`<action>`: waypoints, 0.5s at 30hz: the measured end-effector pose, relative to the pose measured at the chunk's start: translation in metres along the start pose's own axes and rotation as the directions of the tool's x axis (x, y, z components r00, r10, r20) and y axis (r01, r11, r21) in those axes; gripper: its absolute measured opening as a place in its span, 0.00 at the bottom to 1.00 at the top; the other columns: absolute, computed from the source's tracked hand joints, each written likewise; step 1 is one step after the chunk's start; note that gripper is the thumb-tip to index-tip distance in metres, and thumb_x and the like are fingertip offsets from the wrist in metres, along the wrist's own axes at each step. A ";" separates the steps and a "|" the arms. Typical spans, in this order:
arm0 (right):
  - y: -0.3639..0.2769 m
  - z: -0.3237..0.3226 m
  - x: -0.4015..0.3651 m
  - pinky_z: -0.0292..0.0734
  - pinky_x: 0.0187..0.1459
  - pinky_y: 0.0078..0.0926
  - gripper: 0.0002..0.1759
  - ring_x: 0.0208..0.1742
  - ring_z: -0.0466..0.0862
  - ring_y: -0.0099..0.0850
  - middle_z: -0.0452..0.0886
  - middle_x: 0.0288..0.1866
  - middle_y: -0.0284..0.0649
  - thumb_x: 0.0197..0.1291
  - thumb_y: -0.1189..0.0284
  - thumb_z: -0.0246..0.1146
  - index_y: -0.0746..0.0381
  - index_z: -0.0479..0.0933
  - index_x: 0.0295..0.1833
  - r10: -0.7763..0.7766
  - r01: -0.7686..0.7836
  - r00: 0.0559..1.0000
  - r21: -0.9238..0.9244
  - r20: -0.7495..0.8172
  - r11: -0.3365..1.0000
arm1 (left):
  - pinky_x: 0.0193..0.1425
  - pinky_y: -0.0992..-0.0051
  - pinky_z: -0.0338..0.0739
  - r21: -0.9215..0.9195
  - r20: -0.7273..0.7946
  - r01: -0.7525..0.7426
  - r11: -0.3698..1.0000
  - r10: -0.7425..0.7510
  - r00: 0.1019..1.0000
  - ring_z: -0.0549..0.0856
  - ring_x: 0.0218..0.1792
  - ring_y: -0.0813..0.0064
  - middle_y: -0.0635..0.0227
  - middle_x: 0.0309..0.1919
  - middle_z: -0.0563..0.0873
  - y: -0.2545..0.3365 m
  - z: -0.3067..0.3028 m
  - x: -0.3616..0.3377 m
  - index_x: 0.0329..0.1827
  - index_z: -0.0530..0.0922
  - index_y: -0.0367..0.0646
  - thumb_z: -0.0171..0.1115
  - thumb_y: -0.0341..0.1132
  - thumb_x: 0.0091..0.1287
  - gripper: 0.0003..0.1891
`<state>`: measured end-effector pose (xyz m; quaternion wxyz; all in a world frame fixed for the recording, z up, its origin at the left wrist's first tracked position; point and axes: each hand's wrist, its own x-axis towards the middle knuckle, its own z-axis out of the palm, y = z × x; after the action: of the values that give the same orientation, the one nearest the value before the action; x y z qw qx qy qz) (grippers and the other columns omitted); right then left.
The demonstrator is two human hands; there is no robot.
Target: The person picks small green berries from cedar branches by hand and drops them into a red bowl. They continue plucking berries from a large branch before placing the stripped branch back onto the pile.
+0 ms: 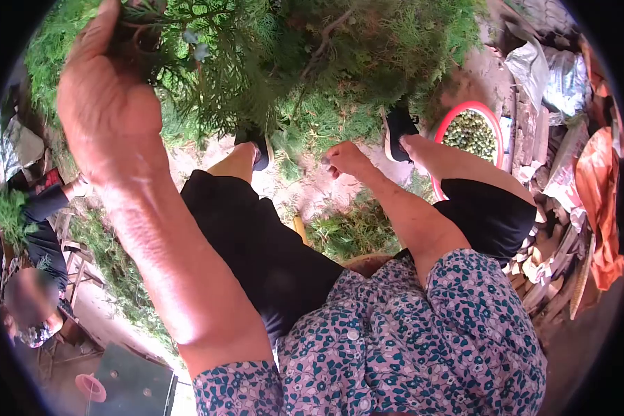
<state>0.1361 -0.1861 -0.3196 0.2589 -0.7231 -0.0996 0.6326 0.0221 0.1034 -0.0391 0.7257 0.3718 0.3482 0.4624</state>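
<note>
My left hand point(111, 97) is raised at the upper left with its fingers curled round a green conifer branch point(208, 76). Flat, scaly sprays and small bluish cones point(200, 52) show on that branch. Part of the left fingers is hidden by the palm and leaves. My right hand point(347, 161) hangs low between my knees, below the foliage, with its fingers closed. Whether anything small is pinched in them I cannot make out. Loose green sprigs point(353, 225) lie on the ground beneath it.
A red-rimmed basin point(498, 132) of small green cones stands by my foot at the right. Wood pieces point(534, 274), an orange sheet point(600, 208) and plastic bags point(565, 80) lie farther right. Another person point(38, 236) sits at the left near a dark green board point(132, 381).
</note>
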 end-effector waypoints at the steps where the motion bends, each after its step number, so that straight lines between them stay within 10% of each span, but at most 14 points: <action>1: -0.010 -0.004 -0.012 0.79 0.21 0.24 0.10 0.21 0.81 0.29 0.79 0.25 0.46 0.55 0.80 0.51 0.72 0.78 0.37 -0.023 0.022 1.000 -0.039 -0.021 0.999 | 0.43 0.78 0.72 0.012 0.027 -0.014 1.000 0.014 1.000 0.80 0.35 0.73 0.64 0.34 0.82 -0.002 0.002 -0.003 0.39 0.77 0.38 0.60 0.27 0.59 0.07; 15: -0.198 -0.080 -0.166 0.74 0.28 0.18 0.14 0.27 0.77 0.22 0.78 0.32 0.36 0.59 0.72 0.56 0.67 0.74 0.48 -0.561 0.562 0.826 0.128 -0.046 0.817 | 0.52 0.67 0.72 0.106 0.397 -0.066 0.992 0.019 0.918 0.80 0.43 0.64 0.55 0.38 0.81 -0.021 0.036 -0.010 0.40 0.71 0.34 0.54 0.21 0.59 0.07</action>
<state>0.2197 -0.1164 -0.0722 0.4827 -0.6441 -0.2641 0.5314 0.0582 0.0802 -0.0378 0.7477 0.5070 0.2129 0.3721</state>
